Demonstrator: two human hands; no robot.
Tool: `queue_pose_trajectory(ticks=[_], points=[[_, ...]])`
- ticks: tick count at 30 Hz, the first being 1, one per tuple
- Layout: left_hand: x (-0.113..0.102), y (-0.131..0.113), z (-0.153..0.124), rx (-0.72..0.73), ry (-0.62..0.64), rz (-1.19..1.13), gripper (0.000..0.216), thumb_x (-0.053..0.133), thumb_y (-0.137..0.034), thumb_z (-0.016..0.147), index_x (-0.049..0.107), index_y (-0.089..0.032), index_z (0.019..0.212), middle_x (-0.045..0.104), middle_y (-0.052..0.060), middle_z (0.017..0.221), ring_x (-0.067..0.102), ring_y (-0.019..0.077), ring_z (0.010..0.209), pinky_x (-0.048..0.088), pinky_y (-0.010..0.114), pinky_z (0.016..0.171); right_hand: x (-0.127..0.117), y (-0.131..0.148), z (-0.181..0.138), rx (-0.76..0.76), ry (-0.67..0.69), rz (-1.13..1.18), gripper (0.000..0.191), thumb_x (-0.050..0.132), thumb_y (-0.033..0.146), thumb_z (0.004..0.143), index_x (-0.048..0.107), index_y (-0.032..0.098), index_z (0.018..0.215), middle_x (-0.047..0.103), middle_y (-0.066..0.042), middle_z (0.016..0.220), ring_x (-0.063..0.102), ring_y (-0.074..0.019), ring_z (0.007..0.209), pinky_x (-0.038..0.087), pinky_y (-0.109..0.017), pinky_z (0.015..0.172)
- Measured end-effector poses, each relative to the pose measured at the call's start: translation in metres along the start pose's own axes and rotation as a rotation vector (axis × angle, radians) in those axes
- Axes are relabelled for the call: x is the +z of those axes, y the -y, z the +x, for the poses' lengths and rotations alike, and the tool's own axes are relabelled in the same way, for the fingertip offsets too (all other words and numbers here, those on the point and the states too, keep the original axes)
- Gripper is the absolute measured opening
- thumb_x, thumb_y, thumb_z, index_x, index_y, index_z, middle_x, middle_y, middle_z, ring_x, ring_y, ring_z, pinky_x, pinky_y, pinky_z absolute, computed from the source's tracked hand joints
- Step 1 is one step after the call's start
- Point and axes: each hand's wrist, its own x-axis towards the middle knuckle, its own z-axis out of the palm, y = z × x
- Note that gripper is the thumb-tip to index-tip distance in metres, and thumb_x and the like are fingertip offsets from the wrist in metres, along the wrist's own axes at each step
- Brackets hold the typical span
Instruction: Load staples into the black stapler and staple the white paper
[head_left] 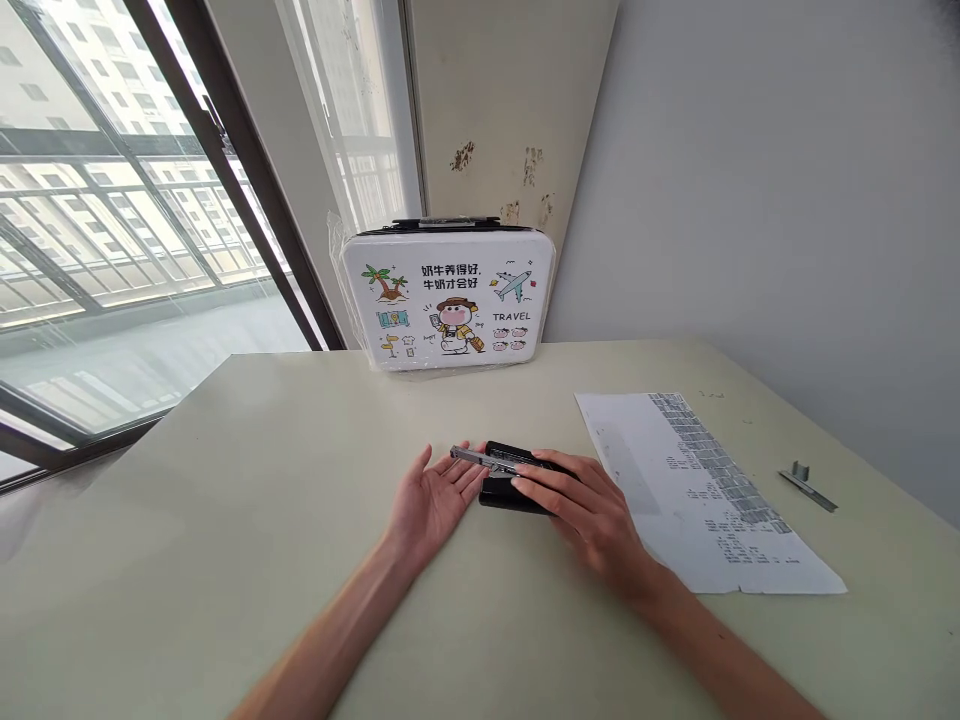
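Observation:
My right hand (592, 510) is closed around a black stapler (516, 492), its fingers lying over the top. The stapler is spread open, and its silver metal rail (472, 457) points out to the left. My left hand (433, 505) lies palm up with the fingers stretched and the thumb apart. Its fingertips reach under the rail's tip and close to the stapler's left end; whether they touch it I cannot tell. Most of the stapler's right part is hidden by my right hand.
A printed paper sheet (630, 470) lies right of my right hand. Further right rests a thin dark strip with a small grey upright piece (806, 488). A white cartoon-printed case (457, 255) in clear plastic stands at the table's back. Windows are on the left, a wall on the right.

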Motion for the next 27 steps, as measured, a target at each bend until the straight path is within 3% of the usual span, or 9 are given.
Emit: queue_pose_trajectory(ticks=[5, 11, 19, 21, 23, 25, 27], points=[[-0.0005, -0.0009, 0.0001, -0.018, -0.01, 0.006, 0.038, 0.044, -0.031, 0.107, 0.062, -0.005, 0.127, 0.066, 0.023, 0.137, 0.066, 0.026, 0.127, 0.055, 0.037, 0.106, 0.0004, 0.0045, 0.0, -0.057, 0.018, -0.028, 0.055, 0.048, 0.003, 0.103, 0.058, 0.035, 0.146, 0.071, 0.002, 0.139, 0.053, -0.0234, 0.142, 0.05, -0.047, 0.108], [-0.0003, -0.0011, -0.0001, -0.017, -0.015, 0.023, 0.036, 0.047, -0.03, 0.105, 0.065, -0.003, 0.121, 0.063, 0.026, 0.142, 0.069, 0.0281, 0.122, 0.057, 0.036, 0.101, -0.0019, 0.0074, 0.0006, -0.069, 0.029, -0.063, 0.054, 0.05, 0.007, 0.104, 0.057, 0.04, 0.147, 0.072, 0.006, 0.137, 0.053, -0.0224, 0.142, 0.047, -0.045, 0.109], [0.0007, -0.0021, 0.0012, 0.001, -0.019, 0.099, 0.03, 0.05, -0.029, 0.102, 0.066, -0.008, 0.115, 0.07, 0.021, 0.125, 0.069, 0.0272, 0.119, 0.057, 0.037, 0.1, 0.0014, 0.0047, -0.0042, 0.014, -0.067, -0.074, 0.06, 0.049, 0.008, 0.103, 0.053, 0.044, 0.15, 0.073, 0.006, 0.135, 0.057, -0.0254, 0.139, 0.049, -0.047, 0.104], [0.0007, -0.0021, 0.0016, 0.035, -0.018, 0.156, 0.025, 0.053, -0.03, 0.1, 0.067, -0.011, 0.107, 0.071, 0.019, 0.116, 0.071, 0.0251, 0.108, 0.059, 0.036, 0.091, 0.0025, 0.0031, -0.0046, 0.047, -0.12, -0.073, 0.062, 0.049, 0.006, 0.102, 0.054, 0.046, 0.149, 0.074, 0.006, 0.133, 0.059, -0.0261, 0.136, 0.05, -0.048, 0.102], [0.0005, -0.0013, 0.0007, 0.06, -0.018, 0.21, 0.023, 0.056, -0.032, 0.098, 0.067, -0.013, 0.102, 0.07, 0.014, 0.101, 0.069, 0.0181, 0.081, 0.058, 0.03, 0.072, 0.0029, 0.0023, -0.0038, 0.072, -0.166, -0.069, 0.064, 0.051, 0.004, 0.101, 0.054, 0.046, 0.149, 0.074, 0.005, 0.132, 0.061, -0.0263, 0.133, 0.051, -0.048, 0.101], [0.0009, 0.0009, -0.0022, 0.068, -0.003, 0.248, 0.022, 0.062, -0.031, 0.095, 0.068, -0.014, 0.107, 0.065, 0.006, 0.089, 0.053, 0.0102, 0.058, 0.046, 0.023, 0.053, 0.0025, 0.0023, -0.0022, 0.089, -0.183, -0.063, 0.064, 0.054, 0.004, 0.1, 0.054, 0.045, 0.149, 0.075, 0.004, 0.131, 0.062, -0.0264, 0.13, 0.051, -0.048, 0.1], [0.002, 0.0045, -0.0066, 0.115, 0.009, 0.349, 0.029, 0.067, -0.029, 0.092, 0.067, -0.018, 0.12, 0.059, -0.001, 0.082, 0.037, 0.0067, 0.051, 0.034, 0.02, 0.046, 0.0019, 0.0026, -0.0007, 0.098, -0.183, -0.06, 0.062, 0.055, 0.005, 0.1, 0.055, 0.043, 0.149, 0.075, 0.003, 0.13, 0.063, -0.0262, 0.128, 0.052, -0.048, 0.1]])
